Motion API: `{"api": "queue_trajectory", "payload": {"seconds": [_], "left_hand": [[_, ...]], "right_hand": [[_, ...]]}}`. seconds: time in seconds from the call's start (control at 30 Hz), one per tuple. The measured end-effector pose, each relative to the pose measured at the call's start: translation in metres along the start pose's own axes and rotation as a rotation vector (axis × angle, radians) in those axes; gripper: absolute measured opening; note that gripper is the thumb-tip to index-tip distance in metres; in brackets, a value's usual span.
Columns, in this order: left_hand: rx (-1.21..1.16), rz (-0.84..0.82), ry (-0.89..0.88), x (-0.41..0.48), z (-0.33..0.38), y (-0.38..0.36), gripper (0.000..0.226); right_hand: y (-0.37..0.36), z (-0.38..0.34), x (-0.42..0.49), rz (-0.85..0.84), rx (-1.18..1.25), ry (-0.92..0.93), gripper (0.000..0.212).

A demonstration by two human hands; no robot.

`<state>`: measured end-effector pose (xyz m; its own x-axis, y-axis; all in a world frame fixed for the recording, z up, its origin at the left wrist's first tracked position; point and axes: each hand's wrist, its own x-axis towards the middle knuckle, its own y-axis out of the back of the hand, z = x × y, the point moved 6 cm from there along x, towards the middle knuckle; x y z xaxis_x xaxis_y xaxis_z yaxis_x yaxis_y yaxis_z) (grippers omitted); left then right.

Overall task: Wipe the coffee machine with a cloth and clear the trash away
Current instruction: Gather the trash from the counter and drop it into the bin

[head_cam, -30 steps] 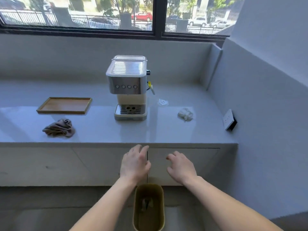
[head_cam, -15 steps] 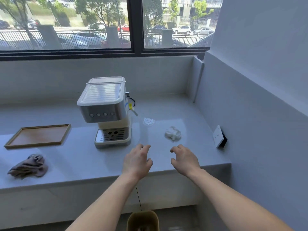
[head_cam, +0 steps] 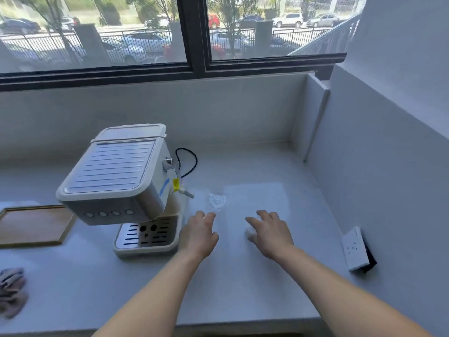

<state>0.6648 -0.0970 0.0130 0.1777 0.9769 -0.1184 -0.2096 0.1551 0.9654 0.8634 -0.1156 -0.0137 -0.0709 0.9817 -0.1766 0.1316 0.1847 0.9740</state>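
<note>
Pale table under a wide window, two bare hands reaching over it.

Coffee machine is standing left of centre, a wooden tray lying to its left and a crumpled cloth lying nearer, at the left edge. Left hand is hovering just beside the machine's base, grip wide and holding nothing. Right hand is spreading a wide grip over a white wad, mostly hidden beneath it. Clear plastic scrap is lying just beyond the left fingertips.
</note>
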Motion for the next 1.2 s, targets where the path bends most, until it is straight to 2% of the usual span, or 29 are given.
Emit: {"api": "queue_trajectory", "payload": {"seconds": [0.2, 0.43, 0.5, 0.6, 0.67, 1.2], "left_hand": [[0.088, 0.019, -0.067, 0.057, 0.006, -0.016, 0.058], [0.099, -0.046, -0.026, 0.115, 0.005, -0.032, 0.076], [0.047, -0.085, -0.001, 0.125, 0.004, -0.036, 0.072], [0.033, -0.087, -0.004, 0.13, 0.006, -0.038, 0.05], [0.047, -0.075, -0.018, 0.126, 0.008, -0.037, 0.043], [-0.027, 0.007, -0.061, 0.059, -0.006, -0.028, 0.053]], "right_hand": [[-0.022, 0.005, 0.022, -0.035, 0.007, -0.005, 0.041], [-0.032, 0.007, 0.027, 0.089, 0.071, 0.028, 0.023], [-0.036, 0.009, 0.026, 0.111, 0.088, 0.036, 0.02], [-0.039, 0.009, 0.025, 0.115, 0.103, 0.04, 0.018], [-0.037, 0.01, 0.026, 0.107, 0.098, 0.041, 0.019], [-0.014, 0.003, 0.019, 0.029, 0.155, 0.022, 0.019]]}}
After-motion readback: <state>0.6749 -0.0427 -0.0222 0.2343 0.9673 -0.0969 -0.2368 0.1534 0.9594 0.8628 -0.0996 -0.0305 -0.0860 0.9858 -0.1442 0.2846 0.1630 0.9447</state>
